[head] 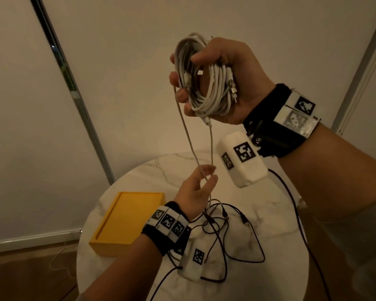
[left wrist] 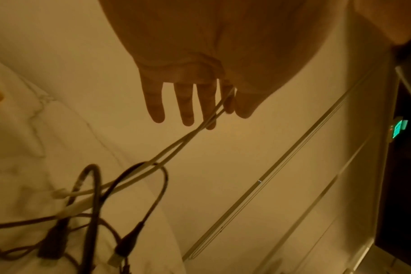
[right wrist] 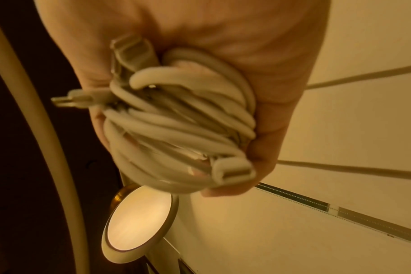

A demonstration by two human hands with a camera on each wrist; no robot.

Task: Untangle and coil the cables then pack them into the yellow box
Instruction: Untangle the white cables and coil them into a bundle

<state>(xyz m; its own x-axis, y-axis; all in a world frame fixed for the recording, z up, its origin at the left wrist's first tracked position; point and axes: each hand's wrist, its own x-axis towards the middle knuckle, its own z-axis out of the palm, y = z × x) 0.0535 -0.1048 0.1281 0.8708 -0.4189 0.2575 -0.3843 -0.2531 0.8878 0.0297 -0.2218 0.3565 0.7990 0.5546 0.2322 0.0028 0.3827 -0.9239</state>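
My right hand (head: 215, 83) is raised high and grips a thick coil of white cables (head: 201, 83), seen close up in the right wrist view as white cable loops (right wrist: 176, 118) with plugs sticking out. Two loose white strands (head: 195, 148) hang from the coil down to my left hand (head: 201, 187), which pinches them between thumb and forefinger above the table; in the left wrist view the strands (left wrist: 200, 129) run past the fingers (left wrist: 185, 103). Below, black cables (head: 232, 231) lie tangled on the round marble table (head: 269, 213). The yellow box (head: 126, 222) sits open at the table's left.
White roller blinds with a dark gap (head: 63, 68) stand behind the table. A round lit lamp (right wrist: 139, 220) shows under the right hand. Wooden floor (head: 30, 279) lies to the left of the table. Wrist camera leads (head: 297, 224) trail over the table's right side.
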